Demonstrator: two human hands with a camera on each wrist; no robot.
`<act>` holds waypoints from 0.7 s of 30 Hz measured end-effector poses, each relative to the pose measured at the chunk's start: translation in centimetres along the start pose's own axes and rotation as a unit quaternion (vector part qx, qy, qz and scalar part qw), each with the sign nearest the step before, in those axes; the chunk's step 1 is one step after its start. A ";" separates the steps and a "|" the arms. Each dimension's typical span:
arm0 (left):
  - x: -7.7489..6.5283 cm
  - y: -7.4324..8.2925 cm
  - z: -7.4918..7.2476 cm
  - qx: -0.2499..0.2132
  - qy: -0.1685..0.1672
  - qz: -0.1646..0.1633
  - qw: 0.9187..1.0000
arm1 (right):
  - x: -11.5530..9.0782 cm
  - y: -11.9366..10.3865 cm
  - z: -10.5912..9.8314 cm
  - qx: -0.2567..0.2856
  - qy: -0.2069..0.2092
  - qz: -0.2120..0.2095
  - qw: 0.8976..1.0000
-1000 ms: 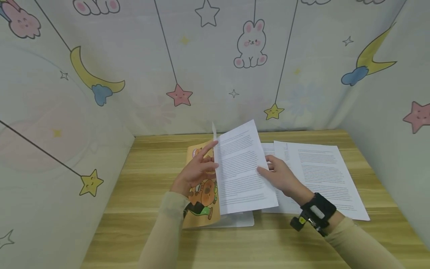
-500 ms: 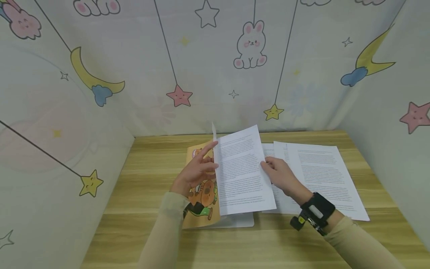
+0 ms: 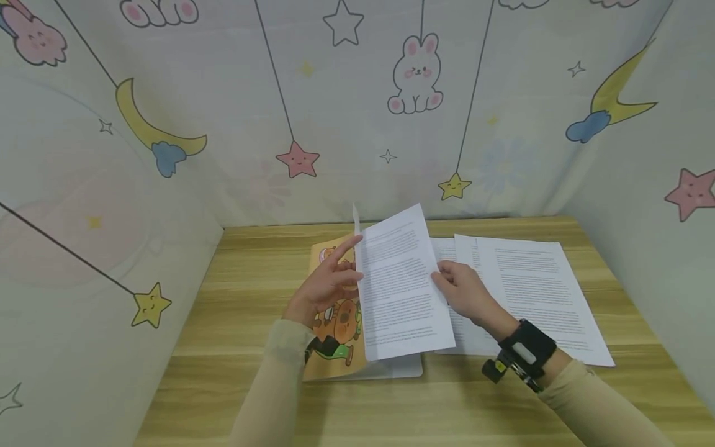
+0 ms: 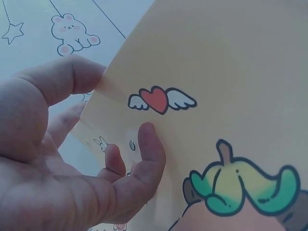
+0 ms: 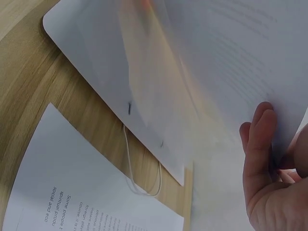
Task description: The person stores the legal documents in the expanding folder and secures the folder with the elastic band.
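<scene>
— At the middle of the wooden table (image 3: 234,285), what do you hold?
— Your right hand (image 3: 462,292) pinches the printed sheet (image 3: 402,285), raised over the orange folder (image 3: 335,323).
— The left?
— Your left hand (image 3: 326,282), fingers spread, props the cover; its grip is probably loose. More printed pages (image 3: 536,292) lie right.
</scene>
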State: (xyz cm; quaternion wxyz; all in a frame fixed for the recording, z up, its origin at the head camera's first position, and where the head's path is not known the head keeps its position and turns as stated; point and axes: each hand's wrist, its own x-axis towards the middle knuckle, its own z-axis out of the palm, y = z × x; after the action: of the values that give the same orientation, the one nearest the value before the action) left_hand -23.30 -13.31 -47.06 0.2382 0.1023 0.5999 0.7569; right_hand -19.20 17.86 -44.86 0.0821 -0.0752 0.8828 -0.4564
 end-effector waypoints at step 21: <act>-0.1 0.3 0.3 0.005 0.000 0.001 1.000 | 0.7 -0.5 1.8 0.013 0.018 -0.012 1.000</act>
State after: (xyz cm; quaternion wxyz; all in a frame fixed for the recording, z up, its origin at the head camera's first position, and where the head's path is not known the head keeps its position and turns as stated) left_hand -23.11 -13.14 -46.62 0.2372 0.1037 0.6035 0.7542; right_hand -19.47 16.02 -45.49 0.0617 -0.0766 0.8772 -0.4699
